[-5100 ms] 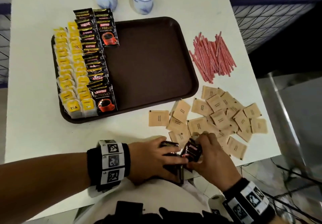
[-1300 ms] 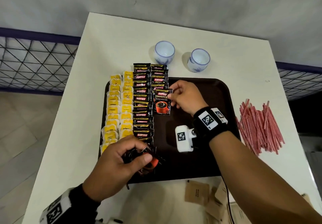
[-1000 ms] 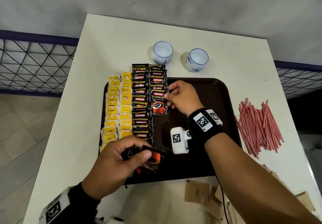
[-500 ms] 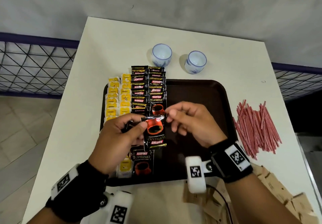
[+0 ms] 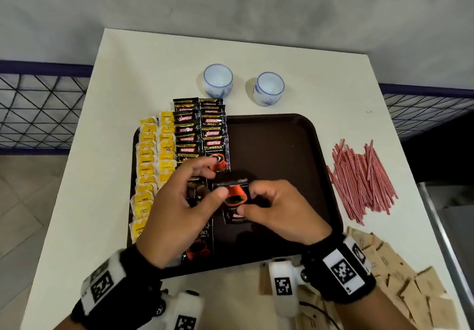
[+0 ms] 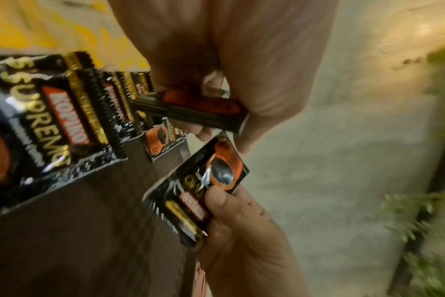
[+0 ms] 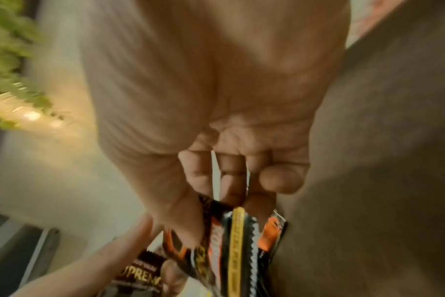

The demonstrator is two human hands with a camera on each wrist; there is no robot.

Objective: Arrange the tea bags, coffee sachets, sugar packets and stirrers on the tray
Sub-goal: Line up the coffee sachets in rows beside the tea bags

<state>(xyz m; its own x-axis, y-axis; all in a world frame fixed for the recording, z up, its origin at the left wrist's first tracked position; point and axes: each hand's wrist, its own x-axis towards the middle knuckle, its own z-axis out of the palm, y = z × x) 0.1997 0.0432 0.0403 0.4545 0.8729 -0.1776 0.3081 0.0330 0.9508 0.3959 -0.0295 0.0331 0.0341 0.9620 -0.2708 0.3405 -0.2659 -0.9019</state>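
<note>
Two sachet rows on tray, tea bags

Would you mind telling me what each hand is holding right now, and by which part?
The right hand pinches one coffee sachet by its right edge. The left hand grips a small stack of sachets at one end.
</note>
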